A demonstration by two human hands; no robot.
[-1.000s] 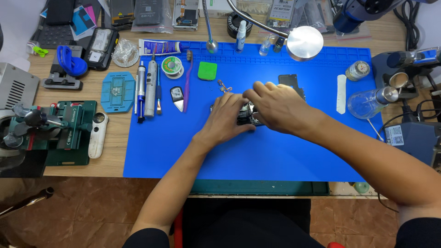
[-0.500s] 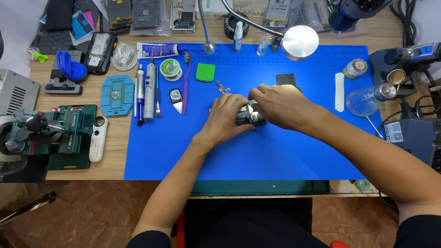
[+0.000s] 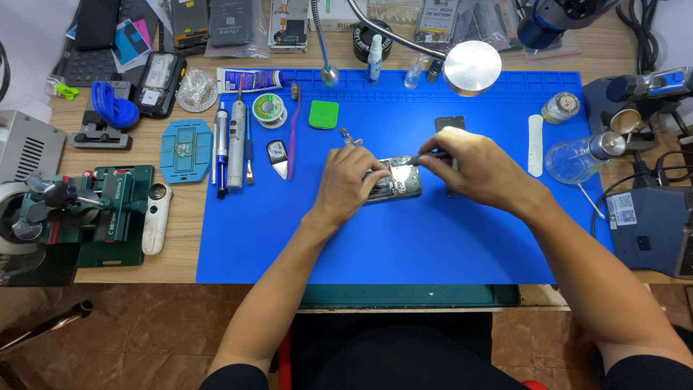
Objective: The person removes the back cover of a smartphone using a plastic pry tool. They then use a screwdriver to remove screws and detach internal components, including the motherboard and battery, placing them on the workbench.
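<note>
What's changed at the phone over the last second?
The right hand has drawn back to the right, uncovering the opened phone; its thin tool now shows, tip at the phone's top edge. The left hand still holds the phone's left end on the blue mat.

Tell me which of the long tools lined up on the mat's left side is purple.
The purple toothbrush-like brush, rightmost in that row, lying lengthwise just left of the green square pad. The silver driver pen and the blue-tipped pen lie further left.

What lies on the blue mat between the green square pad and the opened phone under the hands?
In the head view, small metal tweezers lie between the green square pad and the opened phone; otherwise the blue mat is bare.
</note>
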